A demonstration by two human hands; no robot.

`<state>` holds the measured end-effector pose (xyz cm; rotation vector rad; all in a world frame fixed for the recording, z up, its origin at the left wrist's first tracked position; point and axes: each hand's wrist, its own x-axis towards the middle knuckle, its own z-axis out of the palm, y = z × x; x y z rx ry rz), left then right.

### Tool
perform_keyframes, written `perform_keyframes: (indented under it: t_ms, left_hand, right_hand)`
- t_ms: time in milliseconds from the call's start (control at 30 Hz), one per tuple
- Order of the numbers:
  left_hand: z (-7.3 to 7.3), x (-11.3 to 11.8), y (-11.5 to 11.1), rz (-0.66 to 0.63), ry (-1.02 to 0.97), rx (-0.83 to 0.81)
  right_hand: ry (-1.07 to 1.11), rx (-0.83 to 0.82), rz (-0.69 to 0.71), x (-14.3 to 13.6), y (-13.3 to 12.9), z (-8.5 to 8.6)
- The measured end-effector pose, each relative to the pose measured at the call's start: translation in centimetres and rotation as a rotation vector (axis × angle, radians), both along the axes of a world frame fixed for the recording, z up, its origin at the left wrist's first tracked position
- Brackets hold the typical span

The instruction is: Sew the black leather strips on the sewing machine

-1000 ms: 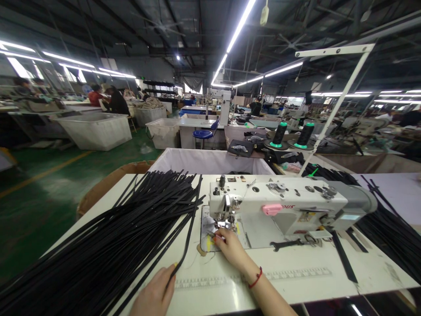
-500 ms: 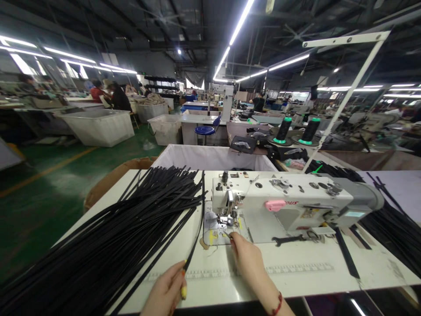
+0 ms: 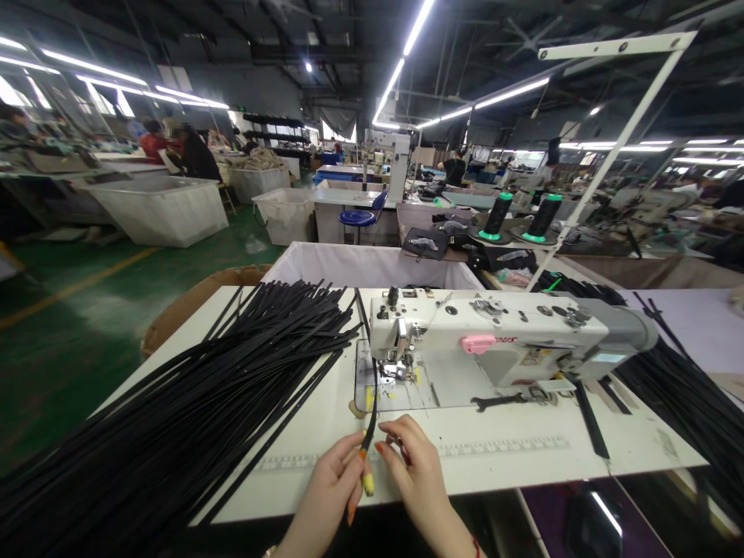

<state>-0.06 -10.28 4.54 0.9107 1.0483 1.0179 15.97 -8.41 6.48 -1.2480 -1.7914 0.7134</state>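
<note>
Pinched in my left hand (image 3: 334,484) is the end of a narrow black strap (image 3: 373,387), which runs up past the left side of the sewing machine (image 3: 488,333). Yellow and orange coverings show on fingertips of this hand. Close on the right, just off the strap end, is my right hand (image 3: 415,461) with its fingers curled. Something small and dark shows under those fingers, too hidden to name. Behind both hands lies the metal needle plate (image 3: 363,380), under the presser foot (image 3: 395,370). A large pile of black straps (image 3: 191,403) covers the table's left side.
A wrench (image 3: 500,401) and a flat black strip (image 3: 593,422) lie right of the hands. A ruler scale (image 3: 505,447) runs along the table front. Thread cones (image 3: 497,217) and a white thread stand (image 3: 616,147) rise behind the machine. A lined bin (image 3: 372,267) stands beyond the table.
My left hand has moved right with the strap end, drawing it in front of the needle plate. My right hand has come back from the presser foot toward the left hand. The view has shifted slightly.
</note>
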Motion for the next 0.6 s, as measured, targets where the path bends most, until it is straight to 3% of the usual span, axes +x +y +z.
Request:
perform_keyframes:
  t_ms: [200,400,500,600]
  left_hand:
    - [0.0,0.8,0.1,-0.001,0.049,0.024]
    - [-0.2,0.8,0.6,0.013,0.079,0.012]
    - [0.2,0.7,0.8,0.037,0.102,-0.008]
    - [0.9,0.9,0.8,0.027,0.104,-0.001]
  right_hand:
    - [0.061,0.075,0.007,-0.9,0.9,-1.0]
    - [0.185,0.0,-0.057,-1.6,0.9,-2.0]
    - [0.229,0.001,-0.095,-1.5,1.0,-2.1]
    - [0.169,0.064,-0.025,-1.0,1.2,-2.2]
